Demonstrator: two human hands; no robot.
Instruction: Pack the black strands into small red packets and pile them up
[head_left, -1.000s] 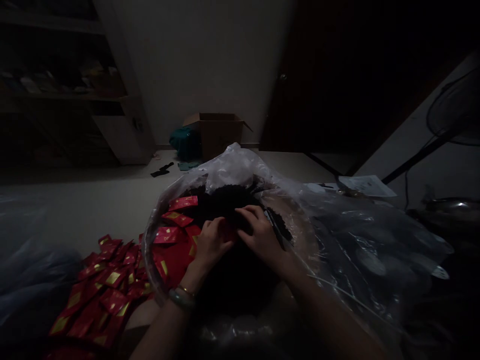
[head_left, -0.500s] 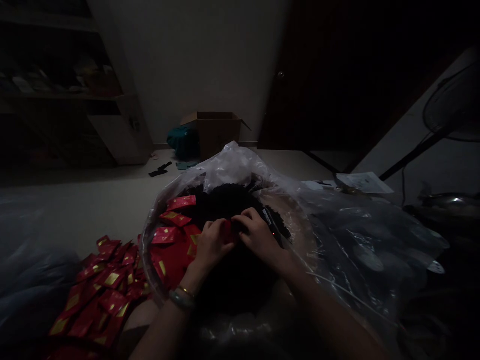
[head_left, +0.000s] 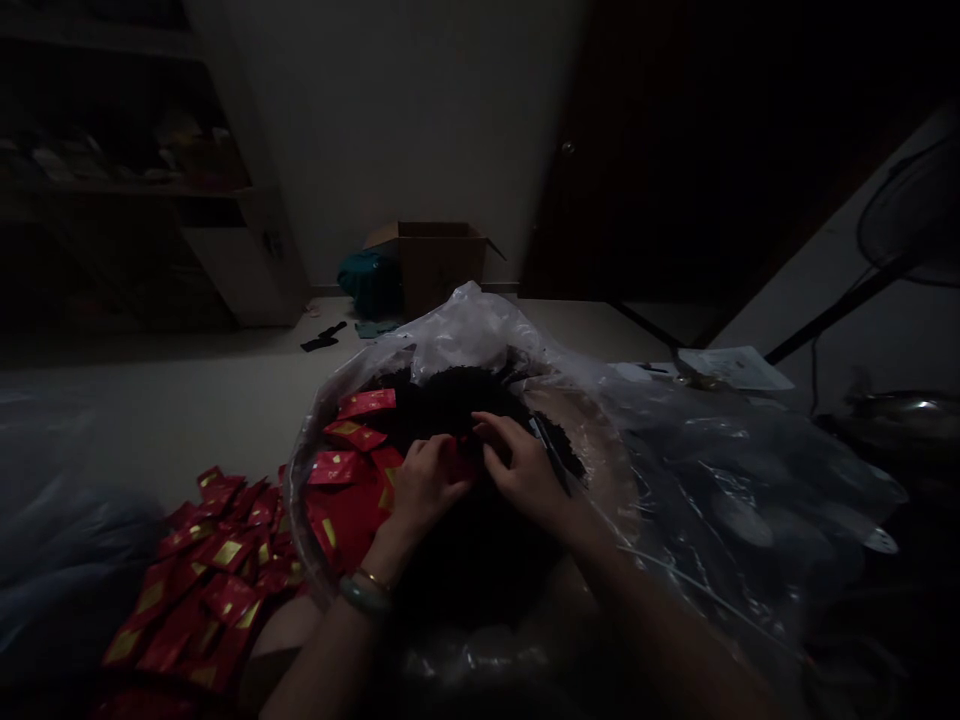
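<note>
Gripping a red pkt [head_left: 459, 464] in L hand [head_left: 421, 485], right over the dark heap [head_left: 457, 395] inside the clear plastic bag [head_left: 466, 328]! Curving R hand [head_left: 525, 475] just beside it, can't tell if pinching anything. Seeing more pkts [head_left: 341, 468] at the bag's L edge, plus a red pile [head_left: 225, 600] outside, also L.

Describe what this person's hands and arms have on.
The left hand and right hand are ungloved, and no sleeves show. The left wrist wears a thin gold-coloured bracelet and a thicker, smooth, greyish-green bangle. Nothing worn shows on the right wrist, though the light is dim.
</note>
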